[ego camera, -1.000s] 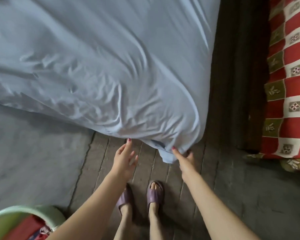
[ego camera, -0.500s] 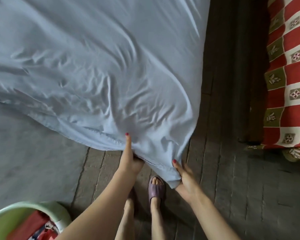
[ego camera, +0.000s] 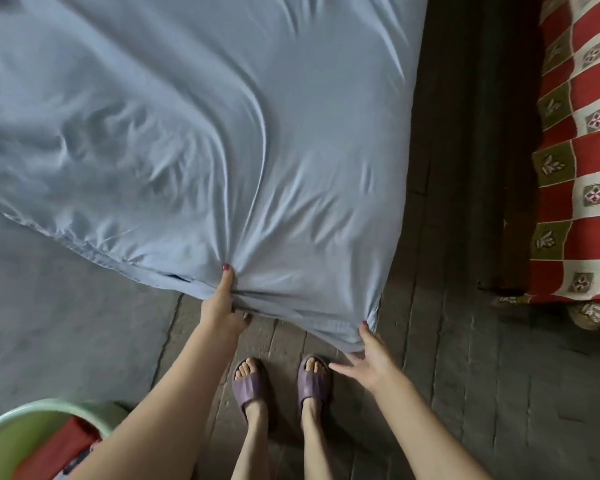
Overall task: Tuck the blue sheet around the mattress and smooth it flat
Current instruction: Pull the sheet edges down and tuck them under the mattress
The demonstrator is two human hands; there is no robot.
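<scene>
Pale blue cotton sheet [ego camera: 222,140], draped over the mattress corner nearest the feet, hem hanging down toward the dark plank floor [ego camera: 440,358] and not tucked yet. Left hand [ego camera: 222,306] closed on a bunch of fabric at the lower edge, thumb pressed on top, creases fanning out from that pinch. Right hand [ego camera: 371,358] at the very corner of the cloth, thumb touching the hem, other fingers spread loose below it (can't tell if anything is actually gripped there). Purple rubber slippers [ego camera: 314,379] planted right under the hanging corner. Green plastic basin [ego camera: 32,424] with red cloth inside down by the left elbow, red and cream patterned blanket [ego camera: 582,168] well off to the right. Probably mid-pull, about to fold the corner under. Biggest risk: yanking harder with the left than the right, dragging the whole sheet sideways and leaving those big wrinkles locked in. Also easy to lose the corner from that loose right hand, or step on the dangling hem.
</scene>
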